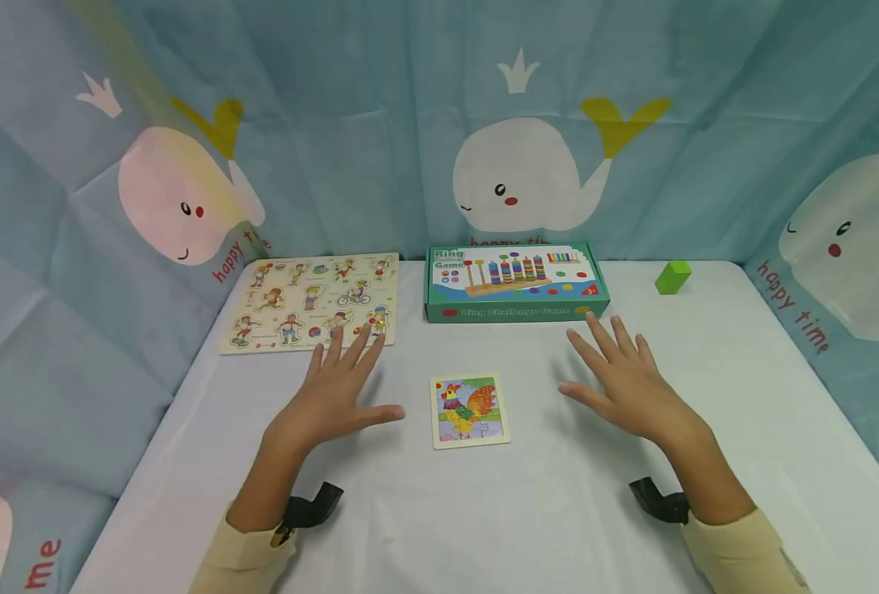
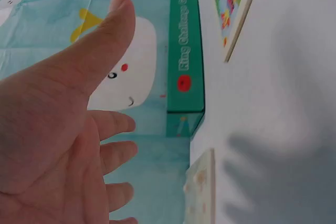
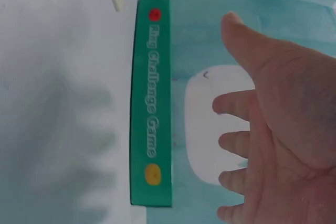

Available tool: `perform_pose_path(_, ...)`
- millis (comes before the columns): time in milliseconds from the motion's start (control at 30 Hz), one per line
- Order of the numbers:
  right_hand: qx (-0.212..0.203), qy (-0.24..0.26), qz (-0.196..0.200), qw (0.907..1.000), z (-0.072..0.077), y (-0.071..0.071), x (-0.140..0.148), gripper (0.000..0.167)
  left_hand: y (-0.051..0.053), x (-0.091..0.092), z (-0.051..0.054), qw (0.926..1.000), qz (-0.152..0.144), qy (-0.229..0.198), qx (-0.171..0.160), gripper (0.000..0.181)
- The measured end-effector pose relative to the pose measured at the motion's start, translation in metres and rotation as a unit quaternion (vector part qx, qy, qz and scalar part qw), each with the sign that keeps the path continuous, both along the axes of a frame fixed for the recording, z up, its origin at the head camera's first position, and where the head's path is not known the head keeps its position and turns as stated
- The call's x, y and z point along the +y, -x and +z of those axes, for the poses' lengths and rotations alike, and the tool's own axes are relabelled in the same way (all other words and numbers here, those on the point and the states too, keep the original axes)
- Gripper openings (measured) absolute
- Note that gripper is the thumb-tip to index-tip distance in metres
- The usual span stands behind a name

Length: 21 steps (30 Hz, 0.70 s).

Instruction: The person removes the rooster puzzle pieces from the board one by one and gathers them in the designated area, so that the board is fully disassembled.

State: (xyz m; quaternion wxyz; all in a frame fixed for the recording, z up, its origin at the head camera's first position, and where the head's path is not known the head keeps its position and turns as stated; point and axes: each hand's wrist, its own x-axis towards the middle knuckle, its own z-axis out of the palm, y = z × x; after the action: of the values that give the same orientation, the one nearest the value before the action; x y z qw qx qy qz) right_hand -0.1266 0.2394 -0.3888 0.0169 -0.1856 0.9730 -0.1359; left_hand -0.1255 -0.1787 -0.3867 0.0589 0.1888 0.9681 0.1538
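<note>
A small square rooster puzzle (image 1: 471, 411) lies flat between the two hands, touched by neither. On its left, my left hand (image 1: 330, 396) is held over the white surface with fingers spread, its fingertips near the lower right of the wooden figure board (image 1: 309, 304). To the puzzle's right, my right hand (image 1: 632, 392) has its fingers spread too and holds nothing, just in front of the green Ring Challenge Game box (image 1: 517, 312). Both wrist views show the palms bare, the left hand (image 2: 58, 124) and the right hand (image 3: 283, 119) each beside the box.
A bright green block (image 1: 673, 277) stands at the back right of the white-covered table (image 1: 484, 528). Blue curtains (image 1: 350, 124) with whale prints rise behind the table and along both sides. A black strap piece (image 1: 313, 506) sits at the left wrist, another (image 1: 660, 501) at the right.
</note>
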Motion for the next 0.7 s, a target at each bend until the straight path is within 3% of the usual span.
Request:
perform_pose_path(267, 0.0, 0.01, 0.041, 0.9991, -0.013, 0.013, -0.019, 0.08, 0.004, 0.022, -0.013, 0.9967, -0.052, -0.014, -0.06, 0.1)
perform_pose_path(500, 0.037, 0.023, 0.097, 0.9943, -0.021, 0.022, -0.037, 0.069, 0.009, 0.042, -0.022, 0.9941, -0.057, 0.008, -0.092, 0.094)
perform_pose_path(700, 0.014, 0.039, 0.132, 0.9904, -0.029, 0.028, -0.06, 0.059, 0.009, 0.055, -0.028, 0.9934, -0.056, 0.025, -0.097, 0.095)
